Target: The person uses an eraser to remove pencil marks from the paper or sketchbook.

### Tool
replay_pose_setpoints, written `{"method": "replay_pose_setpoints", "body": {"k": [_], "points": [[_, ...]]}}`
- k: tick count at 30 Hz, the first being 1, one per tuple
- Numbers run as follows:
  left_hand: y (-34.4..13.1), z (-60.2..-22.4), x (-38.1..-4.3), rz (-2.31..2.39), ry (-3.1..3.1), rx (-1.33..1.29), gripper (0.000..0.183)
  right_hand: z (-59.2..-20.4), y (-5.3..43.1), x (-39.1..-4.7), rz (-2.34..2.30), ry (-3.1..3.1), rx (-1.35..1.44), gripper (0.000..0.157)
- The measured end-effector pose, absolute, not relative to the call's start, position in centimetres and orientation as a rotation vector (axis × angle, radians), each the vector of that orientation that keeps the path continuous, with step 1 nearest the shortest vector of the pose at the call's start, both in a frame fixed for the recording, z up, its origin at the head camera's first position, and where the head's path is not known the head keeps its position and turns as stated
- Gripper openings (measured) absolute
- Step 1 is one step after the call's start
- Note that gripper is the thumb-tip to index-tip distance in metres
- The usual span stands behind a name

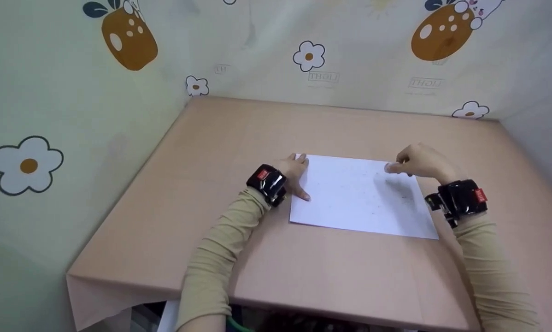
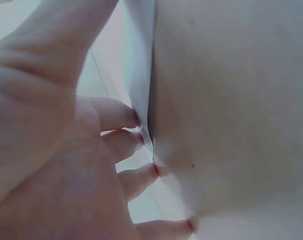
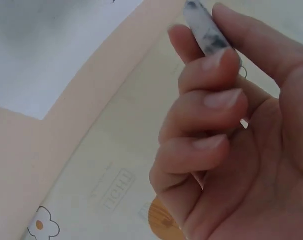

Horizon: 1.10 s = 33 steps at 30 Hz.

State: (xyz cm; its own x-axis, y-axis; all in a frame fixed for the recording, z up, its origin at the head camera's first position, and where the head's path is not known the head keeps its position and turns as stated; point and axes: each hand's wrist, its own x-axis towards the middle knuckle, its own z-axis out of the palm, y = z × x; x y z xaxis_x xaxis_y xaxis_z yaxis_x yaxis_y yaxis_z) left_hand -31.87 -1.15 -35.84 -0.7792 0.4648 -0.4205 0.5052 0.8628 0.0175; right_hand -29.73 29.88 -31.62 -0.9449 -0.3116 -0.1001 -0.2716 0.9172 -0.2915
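A white sheet of paper [image 1: 345,193] lies on the table, with faint dark specks scattered over its surface. My left hand [image 1: 296,171] presses on its left edge, fingers spread; in the left wrist view the fingertips touch down along the paper's edge. Above the far right corner of the sheet, my right hand [image 1: 424,161] pinches a small white eraser [image 3: 207,30] with dark smudges. Thumb and forefinger hold it while the other fingers curl in toward the palm. Whether the eraser touches the paper cannot be told.
A plain tan cover [image 1: 174,221] spreads over the table and hangs down at the front left. Pale walls with printed flowers [image 1: 309,56] and orange fruit [image 1: 129,39] stand behind and to the left. Black wrist cameras [image 1: 464,199] sit on both wrists.
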Motion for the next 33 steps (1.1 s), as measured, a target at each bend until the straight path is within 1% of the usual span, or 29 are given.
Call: {"method": "replay_pose_setpoints", "body": {"k": [7,11,15,23,27,31,33], "points": [[-0.9,-35.7,-32.0,-0.087,2.618,0.711,0.114,-30.8,32.6,-29.8,-0.377,2.875,-0.297,0.046],[-1.0,-35.7,-32.1,-0.091,2.622,0.698,0.114,-30.6,34.6,-29.6,-0.312,2.861,-0.197,0.046],[-1.2,-35.8,-32.1,-0.112,2.626,0.698,0.115,-31.2,35.7,-29.3,-0.234,2.849,-0.097,0.043],[-1.5,-35.9,-31.9,-0.102,2.631,0.703,0.115,-32.3,35.4,-28.8,-0.070,2.971,0.027,0.040],[-1.5,-35.9,-31.9,-0.079,2.629,0.694,0.115,-32.4,34.8,-28.7,-0.009,2.968,0.020,0.035],[-1.6,-35.9,-32.0,-0.076,2.612,0.691,0.114,-32.6,34.5,-28.6,0.018,2.956,-0.001,0.036],[-1.6,-35.9,-32.0,-0.074,2.601,0.690,0.114,-32.8,34.4,-28.7,0.003,2.955,0.000,0.032]]}}
